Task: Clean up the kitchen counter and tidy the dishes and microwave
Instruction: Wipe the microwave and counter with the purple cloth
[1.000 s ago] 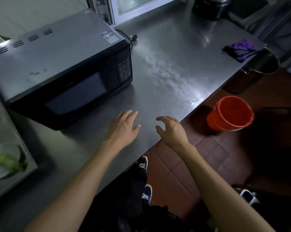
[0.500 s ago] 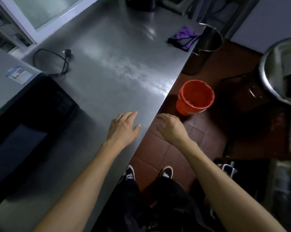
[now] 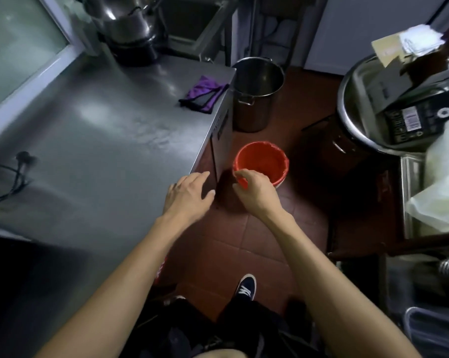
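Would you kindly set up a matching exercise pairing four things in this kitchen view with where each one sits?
Things:
1. purple cloth
2. red bucket
3. steel pot
4. plug

Places:
A. on the floor beyond the counter's far end
B. on the counter, at the left
C. on the counter's far corner
D. on the floor beside the counter, by the right hand

Pairs: 1-C, 2-D, 3-A, 4-B

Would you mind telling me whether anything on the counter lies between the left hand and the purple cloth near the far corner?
Nothing visible does. The left hand is over the counter at its near edge, and the steel between it and the purple cloth is bare apart from a wet-looking sheen.
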Motion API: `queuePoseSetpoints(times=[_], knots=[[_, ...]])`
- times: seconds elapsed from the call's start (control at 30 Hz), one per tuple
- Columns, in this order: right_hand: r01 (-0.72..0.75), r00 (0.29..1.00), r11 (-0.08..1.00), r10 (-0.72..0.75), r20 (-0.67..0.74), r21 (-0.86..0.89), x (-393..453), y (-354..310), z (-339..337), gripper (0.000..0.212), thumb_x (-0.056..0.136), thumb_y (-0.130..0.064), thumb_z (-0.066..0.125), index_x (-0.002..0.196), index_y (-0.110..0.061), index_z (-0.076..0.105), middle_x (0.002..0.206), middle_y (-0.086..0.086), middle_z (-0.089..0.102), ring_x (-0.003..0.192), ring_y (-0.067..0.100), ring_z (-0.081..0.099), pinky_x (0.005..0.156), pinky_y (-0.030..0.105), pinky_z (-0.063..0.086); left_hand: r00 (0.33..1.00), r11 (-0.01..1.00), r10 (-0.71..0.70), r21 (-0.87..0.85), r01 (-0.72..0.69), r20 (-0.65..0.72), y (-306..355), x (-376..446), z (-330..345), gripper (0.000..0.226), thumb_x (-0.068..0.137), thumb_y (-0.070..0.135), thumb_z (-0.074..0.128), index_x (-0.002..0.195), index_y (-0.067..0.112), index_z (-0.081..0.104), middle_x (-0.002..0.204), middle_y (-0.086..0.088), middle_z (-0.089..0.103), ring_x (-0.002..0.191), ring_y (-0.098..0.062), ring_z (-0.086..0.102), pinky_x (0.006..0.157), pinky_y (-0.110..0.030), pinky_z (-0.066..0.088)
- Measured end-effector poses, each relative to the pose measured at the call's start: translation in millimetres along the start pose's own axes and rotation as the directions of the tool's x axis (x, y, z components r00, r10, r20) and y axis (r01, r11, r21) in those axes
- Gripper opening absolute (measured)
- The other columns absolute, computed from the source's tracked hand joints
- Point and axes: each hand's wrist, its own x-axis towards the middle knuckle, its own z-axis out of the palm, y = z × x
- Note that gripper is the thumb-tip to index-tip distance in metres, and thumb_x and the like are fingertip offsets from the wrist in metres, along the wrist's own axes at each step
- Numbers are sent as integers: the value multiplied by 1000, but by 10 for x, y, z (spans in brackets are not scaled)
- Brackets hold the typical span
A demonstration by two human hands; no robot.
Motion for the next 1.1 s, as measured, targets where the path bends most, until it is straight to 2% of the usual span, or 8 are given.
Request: queuePoseSetpoints(times=[0.13, 0.33, 0.6, 0.77, 0.9, 1.1], knots=[[-5, 1000, 1000, 5, -16, 16, 190, 248, -253, 32, 89, -26, 64, 120, -19, 67, 113, 5, 70, 105, 29, 63, 87, 43, 53, 1000, 1000, -14, 2, 14, 2, 193, 269, -13, 57, 96, 46, 52, 149, 27, 42, 149, 5, 47, 135, -21, 42, 108, -40, 36], [-9, 1000, 1000, 8, 28, 17, 633, 410, -278, 38, 92, -31, 63, 127, -18, 63, 120, 3, 69, 109, 24, 63, 91, 44, 53, 997, 998, -69, -13, 69, -19, 151, 698, -11, 55, 96, 44, 52, 147, 26, 43, 146, 5, 50, 132, -22, 45, 104, -39, 41], [17, 987, 998, -8, 158, -62, 1616, 381, -42, 44, 91, -27, 66, 133, -16, 60, 131, 4, 64, 117, 24, 60, 95, 43, 52, 994, 990, -111, -85, 109, -14, -252, 1607, 91, 53, 95, 44, 54, 144, 25, 47, 142, 3, 53, 127, -24, 49, 103, -39, 43], [65, 969, 987, -28, 244, -144, 2243, 314, 107, 46, 87, -29, 69, 131, -18, 60, 129, 3, 65, 117, 26, 59, 93, 44, 53, 991, 981, -134, -141, 132, -8, -491, 2148, 68, 47, 92, 40, 58, 135, 21, 54, 133, -1, 58, 121, -28, 53, 97, -43, 47], [93, 959, 981, -42, 280, -173, 2673, 194, 181, 51, 87, -29, 69, 135, -19, 56, 138, 3, 59, 126, 27, 53, 99, 49, 50, 985, 973, -172, -152, 172, 14, -716, 2444, -7, 51, 93, 39, 56, 141, 22, 49, 142, 1, 53, 126, -27, 49, 100, -44, 45], [186, 928, 954, -92, 360, -236, 3315, 71, 347, 62, 85, -29, 69, 143, -23, 49, 149, 7, 48, 134, 35, 45, 100, 55, 47, 979, 966, -204, -161, 203, 12, -1029, 2805, -33, 52, 93, 39, 58, 141, 21, 50, 143, 0, 51, 128, -28, 48, 100, -46, 45]])
